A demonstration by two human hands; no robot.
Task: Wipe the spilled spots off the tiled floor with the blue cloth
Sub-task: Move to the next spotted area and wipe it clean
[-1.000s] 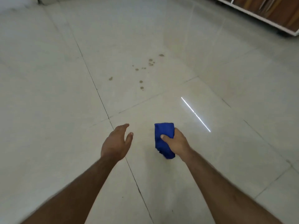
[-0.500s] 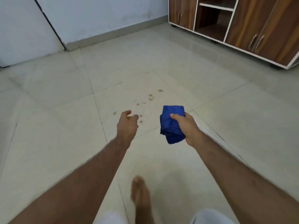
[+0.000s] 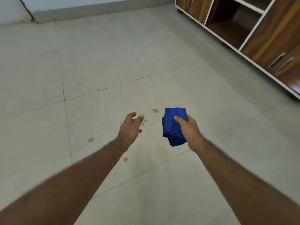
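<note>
Right hand (image 3: 189,130) grips the folded blue cloth (image 3: 173,125) up off the tiled floor (image 3: 97,59) — just right of the brown spilled spots (image 3: 155,110). Left hand (image 3: 129,129) hovers over those spots, fingers loose and empty — wooden cabinet (image 3: 267,34) sits well beyond the cloth.

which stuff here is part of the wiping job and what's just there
Job:
blue cloth, gripped by right hand
brown spots on tiled floor
left hand, holding nothing

Just there:
wooden cabinet
wall
</note>
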